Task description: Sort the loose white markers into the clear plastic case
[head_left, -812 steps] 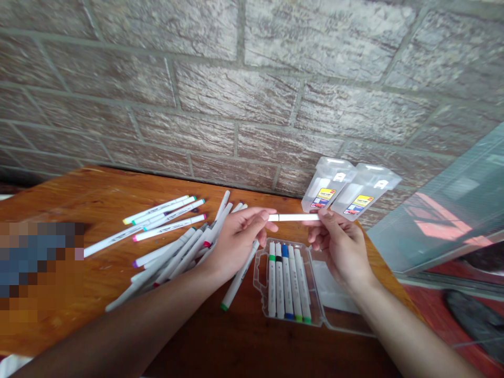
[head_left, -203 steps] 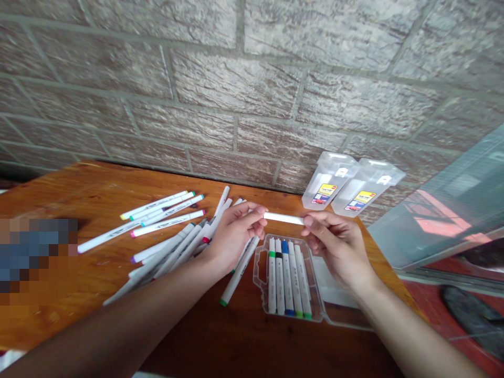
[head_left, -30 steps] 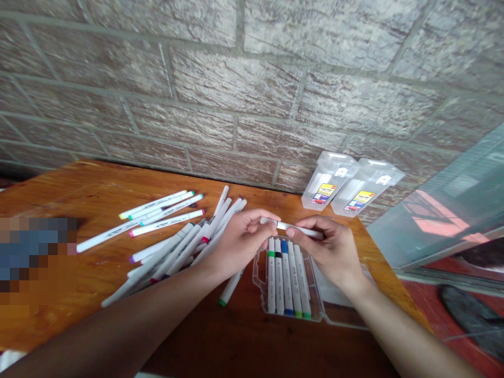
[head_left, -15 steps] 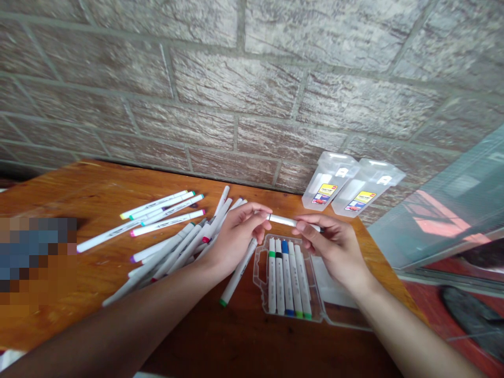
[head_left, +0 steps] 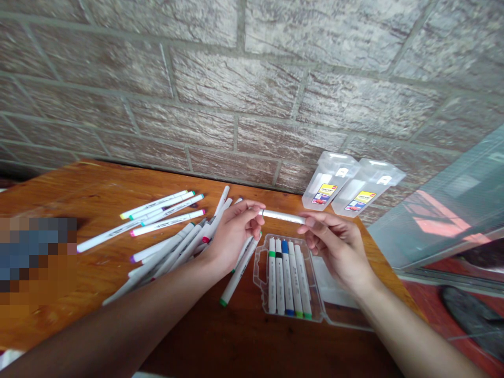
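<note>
A white marker is held level between both hands, above an open clear plastic case. My left hand pinches its left end, where a dark ring shows. The right end sits in the fingers of my right hand, which hide its tip. In the case several markers lie side by side, with green, black and blue bands or ends. A green-tipped marker rests on the table under my left hand, partly over another one.
A loose pile of markers spreads over the wooden table to the left. Two translucent containers with yellow labels stand at the back right by the brick wall. A dark shoe shows on the red floor.
Both hands have shifted slightly: my left hand a little left, my right fingers along the marker toward its end. More of the marker's white barrel shows between them.
</note>
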Action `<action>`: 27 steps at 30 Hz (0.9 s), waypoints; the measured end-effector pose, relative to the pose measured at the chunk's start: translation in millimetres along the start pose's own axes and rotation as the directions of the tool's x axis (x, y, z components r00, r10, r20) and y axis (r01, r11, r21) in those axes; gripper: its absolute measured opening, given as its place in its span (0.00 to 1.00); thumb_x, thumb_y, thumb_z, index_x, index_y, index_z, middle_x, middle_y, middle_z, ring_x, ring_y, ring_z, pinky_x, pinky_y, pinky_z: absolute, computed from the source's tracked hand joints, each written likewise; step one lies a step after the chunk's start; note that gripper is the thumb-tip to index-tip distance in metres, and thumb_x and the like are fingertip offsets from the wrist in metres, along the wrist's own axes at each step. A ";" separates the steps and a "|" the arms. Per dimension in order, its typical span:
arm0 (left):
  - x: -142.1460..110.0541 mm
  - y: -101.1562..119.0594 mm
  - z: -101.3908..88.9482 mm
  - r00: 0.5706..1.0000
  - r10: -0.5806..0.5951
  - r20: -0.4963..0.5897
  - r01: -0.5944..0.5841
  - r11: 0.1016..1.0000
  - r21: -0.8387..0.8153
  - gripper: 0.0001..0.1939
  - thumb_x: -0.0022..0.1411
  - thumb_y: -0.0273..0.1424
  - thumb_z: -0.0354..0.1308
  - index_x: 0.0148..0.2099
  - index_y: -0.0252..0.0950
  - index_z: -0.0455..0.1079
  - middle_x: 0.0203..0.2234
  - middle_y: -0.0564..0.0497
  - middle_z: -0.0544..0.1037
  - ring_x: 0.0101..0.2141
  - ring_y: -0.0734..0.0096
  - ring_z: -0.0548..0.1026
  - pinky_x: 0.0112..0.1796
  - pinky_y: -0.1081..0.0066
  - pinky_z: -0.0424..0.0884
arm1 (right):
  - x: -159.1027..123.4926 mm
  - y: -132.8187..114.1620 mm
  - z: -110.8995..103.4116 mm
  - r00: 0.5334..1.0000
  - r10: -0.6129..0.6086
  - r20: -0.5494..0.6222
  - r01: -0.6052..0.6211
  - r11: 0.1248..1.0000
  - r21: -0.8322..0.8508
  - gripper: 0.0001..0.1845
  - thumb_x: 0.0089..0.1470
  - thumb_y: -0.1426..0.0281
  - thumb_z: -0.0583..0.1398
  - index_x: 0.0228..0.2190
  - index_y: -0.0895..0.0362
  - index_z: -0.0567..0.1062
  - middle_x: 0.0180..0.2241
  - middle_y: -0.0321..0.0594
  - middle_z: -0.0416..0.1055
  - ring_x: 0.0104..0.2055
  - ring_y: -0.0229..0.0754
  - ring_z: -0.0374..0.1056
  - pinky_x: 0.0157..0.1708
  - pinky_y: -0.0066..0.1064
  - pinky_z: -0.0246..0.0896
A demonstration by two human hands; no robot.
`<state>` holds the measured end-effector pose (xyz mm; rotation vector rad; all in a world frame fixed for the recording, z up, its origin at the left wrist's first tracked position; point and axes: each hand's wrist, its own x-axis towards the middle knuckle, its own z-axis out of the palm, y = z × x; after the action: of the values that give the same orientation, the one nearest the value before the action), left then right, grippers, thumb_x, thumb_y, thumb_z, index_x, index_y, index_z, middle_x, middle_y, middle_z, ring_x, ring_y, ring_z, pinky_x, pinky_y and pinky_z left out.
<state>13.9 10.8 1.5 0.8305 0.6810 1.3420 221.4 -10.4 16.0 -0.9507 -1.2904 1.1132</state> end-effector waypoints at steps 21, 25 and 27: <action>0.9 1.0 1.2 1.000 0.001 -0.009 -0.001 1.000 -0.026 0.08 0.60 0.31 0.64 0.39 0.31 0.75 0.21 0.53 0.74 0.20 0.77 0.66 0.23 0.74 0.63 | 3.0 -9.3 5.5 0.990 0.130 -0.057 -0.113 0.965 0.239 0.12 0.51 0.67 0.70 0.38 0.58 0.86 0.27 0.41 0.81 0.20 0.34 0.68 0.17 0.22 0.66; -1.3 3.6 3.2 1.000 -0.003 -0.013 0.002 0.999 -0.037 0.08 0.60 0.31 0.64 0.39 0.31 0.76 0.22 0.51 0.76 0.20 0.76 0.67 0.24 0.74 0.63 | 5.1 -10.0 4.9 0.982 0.172 -0.076 -0.145 0.950 0.278 0.12 0.48 0.68 0.69 0.37 0.60 0.85 0.26 0.41 0.81 0.19 0.35 0.68 0.16 0.23 0.67; -2.4 5.1 4.1 1.000 -0.007 -0.003 0.007 0.999 -0.052 0.08 0.60 0.31 0.63 0.39 0.30 0.76 0.22 0.50 0.77 0.21 0.75 0.67 0.24 0.74 0.63 | 6.5 -10.9 4.7 0.977 0.194 -0.091 -0.160 0.943 0.292 0.13 0.47 0.68 0.69 0.36 0.61 0.85 0.25 0.41 0.80 0.19 0.35 0.68 0.16 0.23 0.67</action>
<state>14.2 8.0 7.9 0.7842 0.6480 1.3494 217.4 -6.8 28.4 -0.9135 -0.9312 1.3203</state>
